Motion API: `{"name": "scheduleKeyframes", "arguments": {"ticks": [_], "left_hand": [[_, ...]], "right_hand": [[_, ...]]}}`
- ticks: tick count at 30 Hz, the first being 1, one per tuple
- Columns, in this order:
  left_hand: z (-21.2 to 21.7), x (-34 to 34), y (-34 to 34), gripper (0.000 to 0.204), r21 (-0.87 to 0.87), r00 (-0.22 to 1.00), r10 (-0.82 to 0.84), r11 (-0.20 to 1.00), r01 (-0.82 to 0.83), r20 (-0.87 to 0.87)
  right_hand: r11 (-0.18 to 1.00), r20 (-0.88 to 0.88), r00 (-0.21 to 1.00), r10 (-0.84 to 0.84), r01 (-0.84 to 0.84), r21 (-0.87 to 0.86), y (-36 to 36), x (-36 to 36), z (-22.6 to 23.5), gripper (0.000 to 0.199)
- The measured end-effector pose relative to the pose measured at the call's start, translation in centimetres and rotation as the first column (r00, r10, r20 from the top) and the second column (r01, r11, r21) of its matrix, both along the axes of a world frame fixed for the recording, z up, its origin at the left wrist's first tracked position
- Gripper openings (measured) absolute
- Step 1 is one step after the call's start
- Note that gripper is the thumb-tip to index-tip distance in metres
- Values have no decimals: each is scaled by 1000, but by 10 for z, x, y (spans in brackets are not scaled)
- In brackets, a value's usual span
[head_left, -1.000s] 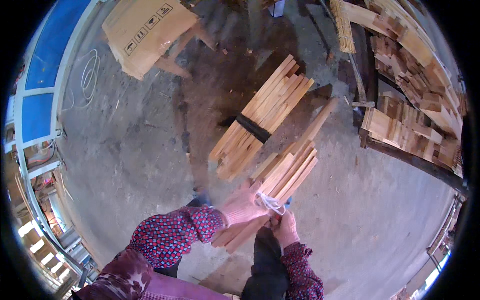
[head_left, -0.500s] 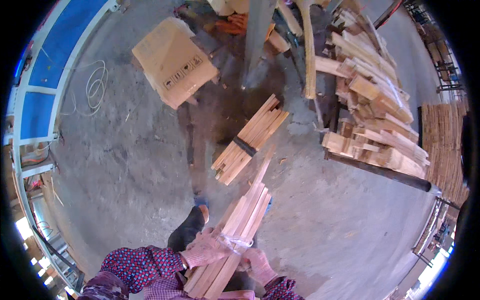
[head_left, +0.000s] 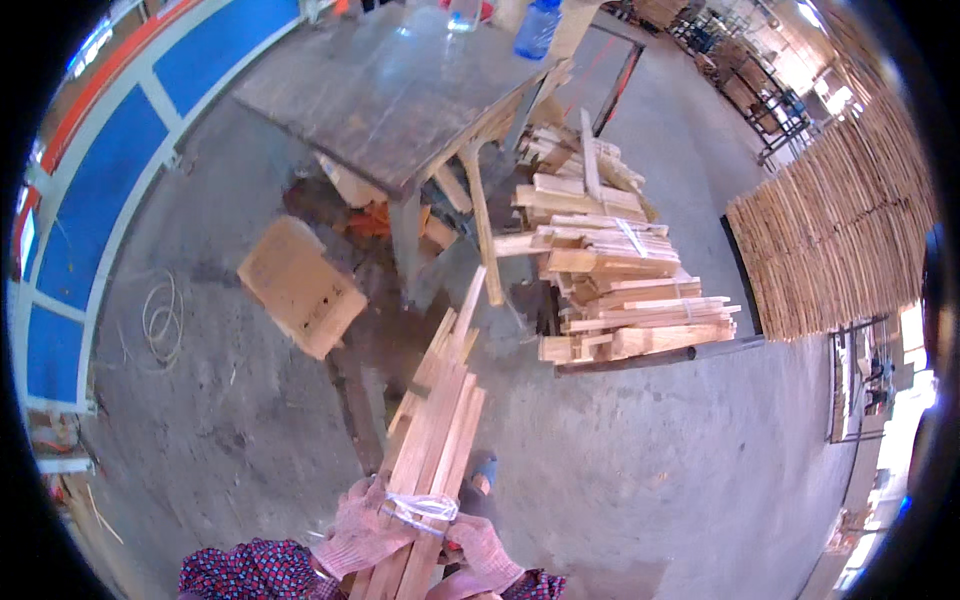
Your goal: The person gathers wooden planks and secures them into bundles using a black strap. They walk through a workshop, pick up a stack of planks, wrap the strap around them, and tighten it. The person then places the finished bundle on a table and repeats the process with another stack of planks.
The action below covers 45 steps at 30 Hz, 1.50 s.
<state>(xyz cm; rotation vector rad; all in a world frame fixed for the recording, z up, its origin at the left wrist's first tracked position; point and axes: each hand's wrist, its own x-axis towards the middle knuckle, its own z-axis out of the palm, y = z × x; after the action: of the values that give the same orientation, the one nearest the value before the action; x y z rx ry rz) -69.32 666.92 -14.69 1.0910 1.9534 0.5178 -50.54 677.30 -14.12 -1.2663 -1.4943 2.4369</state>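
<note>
A bundle of long wooden strips (head_left: 435, 430) slants up and away in front of me, with one strip sticking out past the others. White plastic tie (head_left: 424, 510) is wrapped round its lower part. My left hand (head_left: 362, 528), in a pinkish knitted glove, is closed round the bundle's left side at the tie. On the other side, my gloved right hand (head_left: 482, 555) is closed against the bundle just below the tie; its fingertips are partly hidden. A second bundle (head_left: 403, 408) on the floor is mostly covered by the held one.
A cardboard box (head_left: 302, 288) lies on the floor ahead, left of a dark-topped table (head_left: 390, 85) bearing a blue bottle (head_left: 538, 30). Stacked wood bundles (head_left: 630, 270) fill a low rack to the right. Beyond stands a tall wood stack (head_left: 830, 240). Blue panels (head_left: 100, 190) line the left.
My view has tilted up and turned right, bringing the table and tall stack into sight. The bundle stays in both hands and now overlaps the one on the floor.
</note>
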Motion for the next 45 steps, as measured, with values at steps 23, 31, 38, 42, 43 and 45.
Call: {"name": "scheduleKeyframes", "arguments": {"ticks": [23,31,38,42,43,45], "left_hand": [[-67,102,692,79,497,567,-585,806,323,581],[-196,96,790,63,340,694,-680,727,596,238],[-147,41,761,68,-37,743,-668,744,667,-36],[-156,31,733,65,37,886,-432,895,444,-169],[-153,33,721,68,61,896,-344,925,374,-280],[-132,29,710,71,73,845,-376,898,433,-381]], "right_hand": [[519,80,520,-850,804,291,536,80,17,14],[728,181,719,-671,593,343,632,59,-116,13],[419,187,382,-905,873,248,614,39,-128,57],[278,179,244,-953,941,194,578,41,-132,28],[330,173,299,-938,923,197,565,39,-136,20],[395,240,352,-905,903,167,546,38,-153,44]]}}
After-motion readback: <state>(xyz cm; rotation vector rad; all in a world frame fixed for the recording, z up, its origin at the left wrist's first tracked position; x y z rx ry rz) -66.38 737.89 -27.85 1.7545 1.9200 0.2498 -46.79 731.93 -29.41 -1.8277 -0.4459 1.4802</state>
